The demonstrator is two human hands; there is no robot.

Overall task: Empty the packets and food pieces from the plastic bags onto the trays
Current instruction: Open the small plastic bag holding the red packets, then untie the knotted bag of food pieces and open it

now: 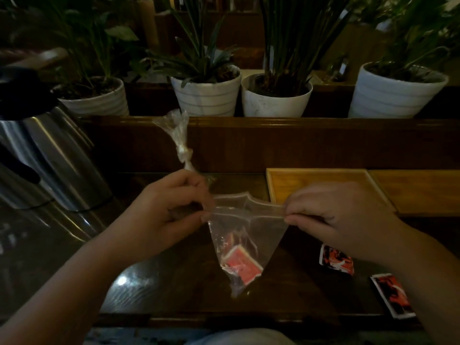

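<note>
Both hands, left [171,207] & right [331,215], fingers pinched on plastic bag [246,235] mouth, stretched betw. them; packets [242,263] hang below fingers; tray [321,185] just beyond right hand, nearer.

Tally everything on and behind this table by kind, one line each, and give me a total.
Hands: 2, left hand and right hand, both gripping the bag's mouth
Clear plastic bag: 1
Red packets: 3, one in the bag, two on the table
Wooden trays: 2
White plant pots: 4
Steel kettle: 1
Total: 13
</note>
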